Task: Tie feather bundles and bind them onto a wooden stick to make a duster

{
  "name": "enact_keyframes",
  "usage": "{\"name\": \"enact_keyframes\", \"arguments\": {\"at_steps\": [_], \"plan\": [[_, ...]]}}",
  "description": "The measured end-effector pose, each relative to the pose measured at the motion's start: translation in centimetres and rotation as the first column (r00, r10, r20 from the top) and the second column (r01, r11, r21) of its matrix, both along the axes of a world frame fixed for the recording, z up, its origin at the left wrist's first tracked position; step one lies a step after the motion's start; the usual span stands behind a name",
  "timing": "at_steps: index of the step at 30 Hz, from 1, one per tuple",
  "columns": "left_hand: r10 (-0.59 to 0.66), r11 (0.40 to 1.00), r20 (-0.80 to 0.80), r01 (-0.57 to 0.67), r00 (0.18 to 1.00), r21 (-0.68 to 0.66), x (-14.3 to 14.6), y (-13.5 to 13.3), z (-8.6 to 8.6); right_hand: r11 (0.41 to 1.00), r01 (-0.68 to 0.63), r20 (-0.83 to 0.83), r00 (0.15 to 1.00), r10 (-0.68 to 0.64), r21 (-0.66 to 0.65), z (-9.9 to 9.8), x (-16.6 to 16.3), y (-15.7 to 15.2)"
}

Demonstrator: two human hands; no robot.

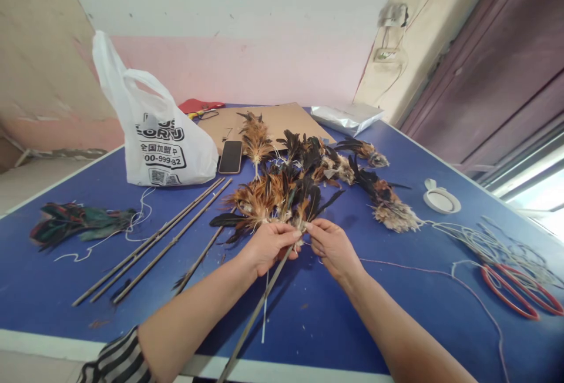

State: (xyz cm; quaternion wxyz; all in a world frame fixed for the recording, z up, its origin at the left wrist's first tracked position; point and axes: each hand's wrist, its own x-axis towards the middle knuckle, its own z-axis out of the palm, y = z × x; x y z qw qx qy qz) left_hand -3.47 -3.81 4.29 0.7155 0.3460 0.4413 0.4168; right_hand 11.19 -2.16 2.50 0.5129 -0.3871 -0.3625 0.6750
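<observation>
My left hand [275, 246] is closed around the upper end of a thin bamboo stick [259, 306], which slants down past the table's front edge. Dark and brown feathers [304, 204] stand out at the stick's tip, just beyond my fingers. My right hand [330, 247] pinches at the feather bases beside the left thumb; whether it grips a feather or string there is too small to tell. A purple string [409, 266] runs from near my right hand toward the right. Right behind both hands lies a heap of brown-orange feathers [264, 195].
Several bamboo sticks [176, 236] lie at left, near a dark green feather bundle [83, 224]. A white plastic bag [163, 130] and a phone [230, 157] stand behind them. Rightward are feather bundles [388, 201], a tape roll [442, 200], tangled string [480, 239] and red-handled scissors [511, 295].
</observation>
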Motion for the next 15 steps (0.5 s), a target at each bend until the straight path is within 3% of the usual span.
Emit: {"name": "enact_keyframes", "arguments": {"at_steps": [8, 15], "plan": [[0.088, 0.980, -0.125, -0.063, 0.988, 0.191, 0.9, -0.6, 0.4, 0.999, -0.051, 0.022, 0.998, 0.051, -0.005, -0.2, 0.0, 0.1], [0.117, 0.972, -0.151, -0.082, 0.982, 0.218, 1.2, -0.8, 0.2, 1.000, 0.011, 0.163, 0.986, -0.015, 0.026, -0.1, -0.2, -0.1]]}}
